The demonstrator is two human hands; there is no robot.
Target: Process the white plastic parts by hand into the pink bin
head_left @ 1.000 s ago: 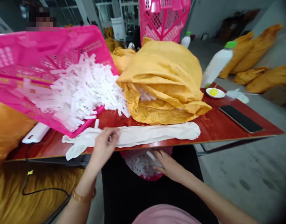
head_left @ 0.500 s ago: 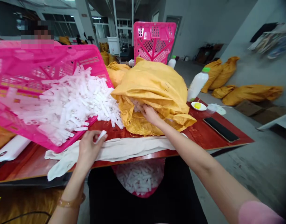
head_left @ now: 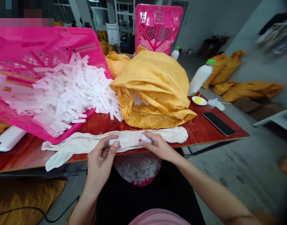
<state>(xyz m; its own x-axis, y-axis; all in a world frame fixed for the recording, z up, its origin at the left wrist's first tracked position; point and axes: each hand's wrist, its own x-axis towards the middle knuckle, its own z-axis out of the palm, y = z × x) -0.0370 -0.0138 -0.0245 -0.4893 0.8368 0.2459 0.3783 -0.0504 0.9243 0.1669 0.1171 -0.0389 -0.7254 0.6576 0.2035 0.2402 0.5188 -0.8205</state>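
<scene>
My left hand [head_left: 101,157] is closed, pinching a short white plastic tube [head_left: 118,141] between thumb and fingers. Facing it across a small gap, my right hand [head_left: 160,146] grips a small white plastic piece [head_left: 145,139], partly covered by the fingers. Both hands are over a white cloth [head_left: 83,141] laid along the table's front edge. Left of them, a tilted pink crate [head_left: 46,135] spills a heap of white tubes [head_left: 74,90]. Behind my right hand sits a yellow woven sack [head_left: 162,78], its mouth folded open toward me and some whitish contents showing inside.
On the red table [head_left: 195,132] lie a phone [head_left: 218,123] and a small dish [head_left: 199,100], near a white bottle [head_left: 201,78]. A container of short white pieces [head_left: 140,168] rests at my lap. Yellow sacks [head_left: 253,90] lie on the floor. A person is at the far left.
My right hand has come out of the yellow sack with a small white piece and moved left toward the tube. My left hand has moved right, and the view has tipped downward.
</scene>
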